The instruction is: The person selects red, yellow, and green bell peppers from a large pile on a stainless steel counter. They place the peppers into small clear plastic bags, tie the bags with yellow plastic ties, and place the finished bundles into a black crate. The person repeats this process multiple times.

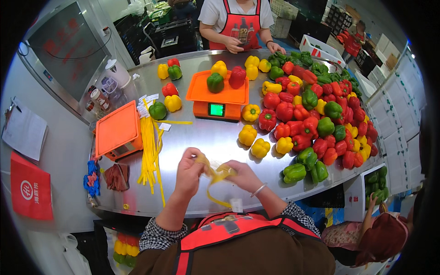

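Observation:
My left hand (189, 170) and my right hand (244, 176) are both raised over the front of a steel table. Between them they hold a yellow strip of netting (217, 176), spread open and blurred. Its narrow tail curves down to a white tag (236, 205) near my apron. Left of my hands lies a bundle of similar yellow strips (148, 151), with white tags at its far end. Beyond my hands, an orange scale (217, 94) carries a green bell pepper (215, 83), a yellow one (219, 68) and a red one (237, 77).
A large heap of bell peppers (316, 110) covers the table's right side. A second orange scale (118, 129) stands left, near a brown cloth (117, 176). Across the table stands a co-worker (237, 25); another person (374, 237) is by a white crate (355, 197) at right.

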The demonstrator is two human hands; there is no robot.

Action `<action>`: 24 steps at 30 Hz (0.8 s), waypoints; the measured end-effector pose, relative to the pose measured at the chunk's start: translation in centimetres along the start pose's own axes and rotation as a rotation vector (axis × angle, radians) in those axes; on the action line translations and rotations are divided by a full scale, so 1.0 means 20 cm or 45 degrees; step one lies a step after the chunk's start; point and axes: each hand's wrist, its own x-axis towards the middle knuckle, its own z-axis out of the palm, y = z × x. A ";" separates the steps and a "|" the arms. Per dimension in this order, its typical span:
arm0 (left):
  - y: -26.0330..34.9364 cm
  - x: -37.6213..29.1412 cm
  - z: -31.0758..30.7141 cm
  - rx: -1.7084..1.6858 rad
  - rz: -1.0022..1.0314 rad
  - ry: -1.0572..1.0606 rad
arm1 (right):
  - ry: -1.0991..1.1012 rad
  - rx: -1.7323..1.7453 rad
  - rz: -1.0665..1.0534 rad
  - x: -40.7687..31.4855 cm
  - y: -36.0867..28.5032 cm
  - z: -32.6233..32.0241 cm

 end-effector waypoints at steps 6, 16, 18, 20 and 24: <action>-0.07 -0.03 -0.02 0.631 -0.027 0.039 | -0.134 0.805 0.148 0.02 0.00 -0.09; -0.12 0.10 -0.10 -0.091 -0.256 0.282 | -0.130 -0.030 0.025 0.16 0.13 0.03; -0.12 0.07 -0.09 0.156 -0.390 0.112 | 0.035 0.317 0.113 0.19 0.21 -0.04; -0.13 0.07 -0.08 0.377 -0.357 -0.028 | 0.184 0.694 0.280 0.23 0.22 -0.10; -0.28 0.11 -0.27 0.845 -0.235 0.391 | -0.118 1.037 0.385 0.21 0.22 -0.07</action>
